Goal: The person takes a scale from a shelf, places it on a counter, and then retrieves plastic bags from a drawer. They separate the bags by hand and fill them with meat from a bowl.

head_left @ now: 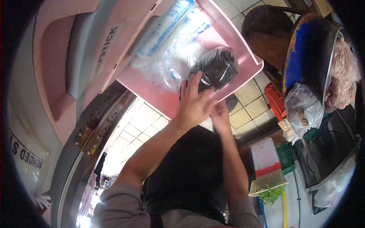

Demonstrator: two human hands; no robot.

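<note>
A clear plastic bag full of dark stuff (218, 68) lies at the near corner of a pink plastic basket (243, 45). My left hand (194, 104) reaches up to it, fingers laid on the bag's near end and thumb curled under, gripping it. My right hand (221, 113) is tucked just beside and partly behind the left, at the basket's rim. Its fingers are mostly hidden, so I cannot tell what it holds. Clear bags with blue print (173, 36) lie in the basket beside the dark bag.
A metal bowl of pale raw meat (342, 72) sits at the right on a blue-topped round stand (304, 49). A knotted clear bag (302, 108) hangs below it. Lower right are a cream colander of green vegetables (270, 186) and a red basket (275, 99). The floor is tiled.
</note>
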